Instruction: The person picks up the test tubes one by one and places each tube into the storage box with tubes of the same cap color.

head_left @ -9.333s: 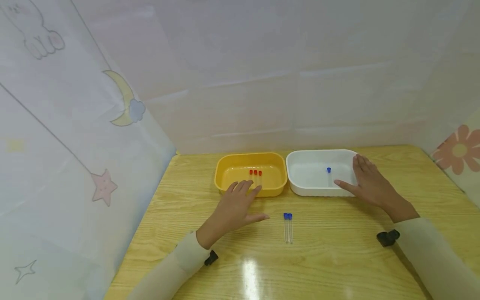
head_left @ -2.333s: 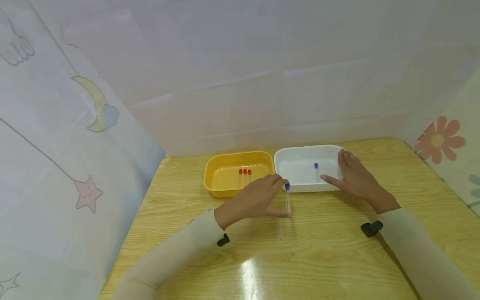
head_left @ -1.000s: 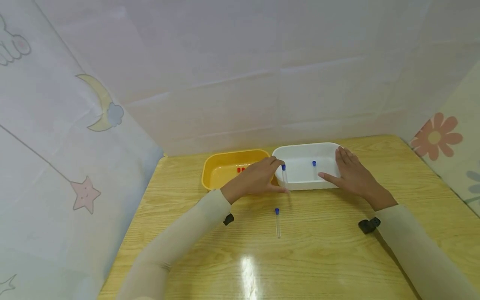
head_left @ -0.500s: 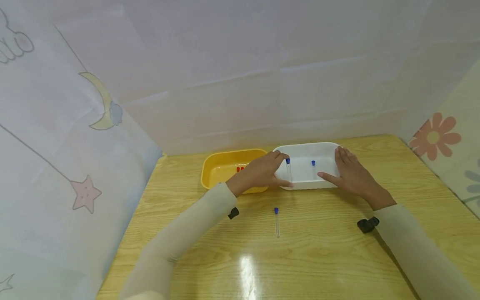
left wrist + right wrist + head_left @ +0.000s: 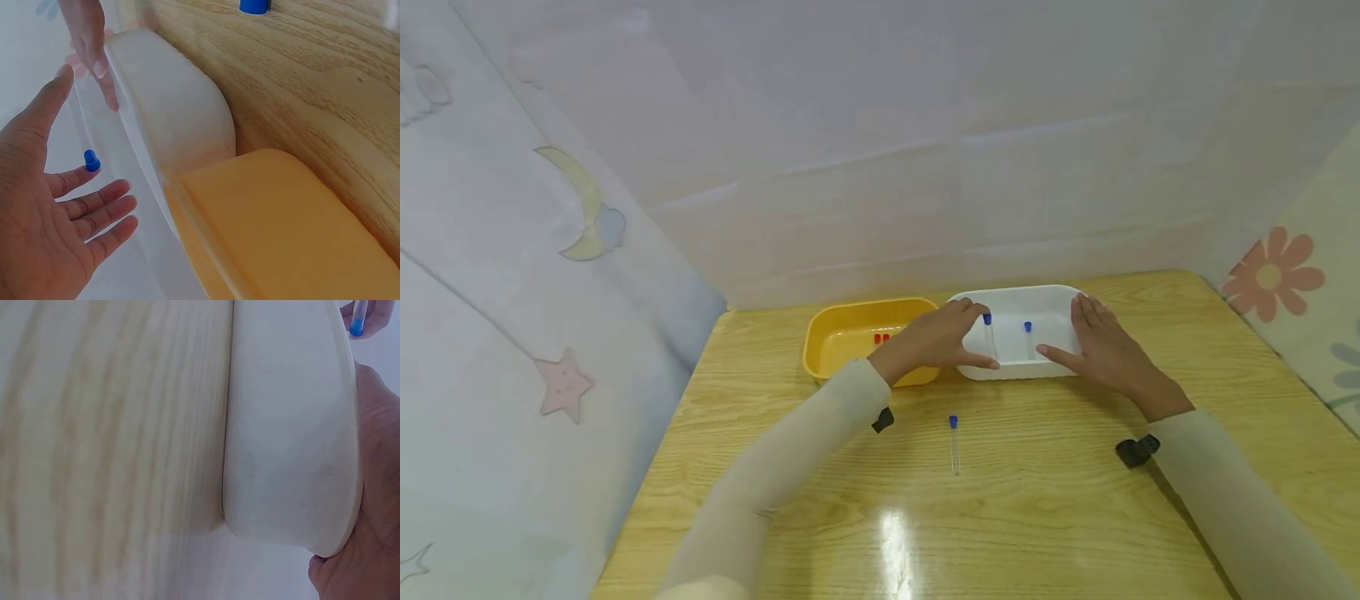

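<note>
My left hand [image 5: 943, 333] holds a clear test tube [image 5: 82, 122] with a blue cap [image 5: 92, 160] over the white tray [image 5: 1000, 372]. The thumb is at its lower end and the index finger at the cap; the other fingers are spread. Another blue-capped test tube [image 5: 1028, 327] is inside the tray. At the tray's right end rests my right hand [image 5: 1112, 354], fingers straight along the rim and thumb stretched over the inside. A third blue-capped test tube [image 5: 955, 446] lies on the table in front of the trays.
A yellow tray [image 5: 820, 342] stands against the white tray's left side. Red caps [image 5: 882, 338] show in it, partly hidden by my left arm. Behind the wooden table [image 5: 1037, 500] rises a sheet-covered wall [image 5: 865, 167].
My left hand has picked up one of two blue-capped test tubes from the table and carried it forward and right over the white tray. My right hand has stayed at the tray's end.
</note>
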`<action>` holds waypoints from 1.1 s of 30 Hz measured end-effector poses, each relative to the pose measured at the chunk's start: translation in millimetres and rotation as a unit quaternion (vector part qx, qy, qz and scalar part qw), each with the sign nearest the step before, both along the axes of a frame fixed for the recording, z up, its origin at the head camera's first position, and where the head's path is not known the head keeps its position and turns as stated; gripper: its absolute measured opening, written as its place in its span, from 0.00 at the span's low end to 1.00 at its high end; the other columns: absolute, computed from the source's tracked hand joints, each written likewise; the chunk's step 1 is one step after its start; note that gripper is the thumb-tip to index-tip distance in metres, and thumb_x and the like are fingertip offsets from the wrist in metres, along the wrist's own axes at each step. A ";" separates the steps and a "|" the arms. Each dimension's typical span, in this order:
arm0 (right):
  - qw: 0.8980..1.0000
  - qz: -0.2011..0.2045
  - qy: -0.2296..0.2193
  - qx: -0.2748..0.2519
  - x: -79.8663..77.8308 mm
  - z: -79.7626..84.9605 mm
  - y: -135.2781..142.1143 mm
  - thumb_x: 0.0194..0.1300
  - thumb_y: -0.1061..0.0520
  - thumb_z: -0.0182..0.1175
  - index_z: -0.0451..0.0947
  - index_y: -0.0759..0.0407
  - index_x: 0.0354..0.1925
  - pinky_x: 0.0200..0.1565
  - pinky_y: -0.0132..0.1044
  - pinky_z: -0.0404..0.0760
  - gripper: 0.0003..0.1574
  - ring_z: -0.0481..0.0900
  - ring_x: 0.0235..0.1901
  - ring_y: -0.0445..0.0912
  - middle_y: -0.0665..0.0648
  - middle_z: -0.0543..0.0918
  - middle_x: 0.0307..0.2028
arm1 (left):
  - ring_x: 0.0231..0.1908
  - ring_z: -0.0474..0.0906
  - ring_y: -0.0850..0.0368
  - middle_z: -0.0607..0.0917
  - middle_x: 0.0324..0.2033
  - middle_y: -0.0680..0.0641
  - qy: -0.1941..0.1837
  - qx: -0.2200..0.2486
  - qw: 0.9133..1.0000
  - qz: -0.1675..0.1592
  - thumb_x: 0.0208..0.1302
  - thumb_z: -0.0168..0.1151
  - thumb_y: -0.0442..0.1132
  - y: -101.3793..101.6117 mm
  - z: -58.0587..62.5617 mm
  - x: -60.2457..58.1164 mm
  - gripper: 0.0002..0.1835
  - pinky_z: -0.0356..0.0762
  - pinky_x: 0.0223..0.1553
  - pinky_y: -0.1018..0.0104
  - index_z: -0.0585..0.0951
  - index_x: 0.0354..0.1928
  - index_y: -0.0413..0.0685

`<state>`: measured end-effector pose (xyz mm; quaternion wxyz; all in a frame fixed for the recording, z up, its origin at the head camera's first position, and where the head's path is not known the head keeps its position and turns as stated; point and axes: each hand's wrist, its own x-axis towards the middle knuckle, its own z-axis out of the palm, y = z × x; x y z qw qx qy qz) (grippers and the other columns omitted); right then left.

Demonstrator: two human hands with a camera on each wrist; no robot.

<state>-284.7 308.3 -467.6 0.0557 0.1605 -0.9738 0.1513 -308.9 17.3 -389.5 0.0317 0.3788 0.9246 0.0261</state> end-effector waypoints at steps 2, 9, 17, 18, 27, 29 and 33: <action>1.000 0.002 -0.001 -0.002 0.0 0.6 0.1 0.62 0.26 0.48 0.31 0.75 0.70 0.67 0.58 0.33 0.68 0.33 0.70 0.64 0.72 0.32 0.71 | 0.58 0.67 0.59 0.68 0.63 0.51 0.000 0.000 1.000 0.002 0.46 0.51 0.79 3.2 -1.7 -2.4 0.53 0.71 0.56 0.66 0.60 0.69 0.54; 1.000 0.004 -0.002 -0.005 0.1 1.7 -0.4 0.62 0.27 0.48 0.31 0.76 0.69 0.67 0.58 0.33 0.67 0.33 0.70 0.64 0.73 0.33 0.70 | 0.62 0.63 0.57 0.66 0.65 0.51 -0.010 0.006 1.000 0.005 0.45 0.51 0.80 13.4 -7.9 -10.0 0.55 0.68 0.59 0.64 0.59 0.70 0.54; 1.000 0.001 0.004 -0.003 -3.0 -5.3 -3.6 0.61 0.26 0.48 0.33 0.74 0.70 0.68 0.56 0.34 0.68 0.34 0.70 0.63 0.72 0.35 0.71 | 0.62 0.64 0.58 0.66 0.65 0.52 -0.024 0.015 1.000 0.014 0.45 0.53 0.79 22.6 -15.2 -11.0 0.55 0.66 0.60 0.65 0.59 0.71 0.54; 1.000 0.001 0.003 -0.001 -3.1 -5.3 -3.9 0.61 0.25 0.47 0.33 0.74 0.70 0.67 0.57 0.34 0.68 0.33 0.70 0.63 0.72 0.35 0.71 | 0.62 0.64 0.59 0.66 0.65 0.52 -0.026 0.016 0.999 0.014 0.45 0.53 0.79 23.8 -15.4 -10.7 0.55 0.66 0.61 0.65 0.59 0.71 0.54; 1.000 -0.001 -0.004 0.007 -2.7 -3.0 -3.1 0.62 0.25 0.45 0.31 0.75 0.70 0.67 0.58 0.33 0.68 0.32 0.70 0.63 0.72 0.33 0.71 | 0.62 0.64 0.59 0.66 0.65 0.51 -0.028 0.014 0.999 0.015 0.48 0.53 0.77 35.8 -20.2 -14.2 0.53 0.65 0.61 0.66 0.59 0.71 0.53; 1.000 0.000 -0.005 0.006 -2.7 -4.1 -2.9 0.62 0.25 0.45 0.31 0.75 0.70 0.67 0.58 0.33 0.68 0.31 0.70 0.63 0.72 0.33 0.71 | 0.62 0.64 0.59 0.67 0.65 0.51 -0.027 0.010 0.999 0.015 0.48 0.53 0.77 37.3 -21.5 -14.8 0.53 0.65 0.61 0.66 0.59 0.71 0.53; 1.000 0.004 0.001 0.004 -3.0 -5.4 -2.4 0.62 0.25 0.46 0.32 0.75 0.70 0.67 0.57 0.33 0.68 0.33 0.70 0.63 0.72 0.34 0.71 | 0.61 0.65 0.58 0.67 0.65 0.51 -0.026 0.006 1.000 0.014 0.48 0.54 0.77 40.4 -21.5 -15.2 0.53 0.66 0.60 0.66 0.59 0.71 0.53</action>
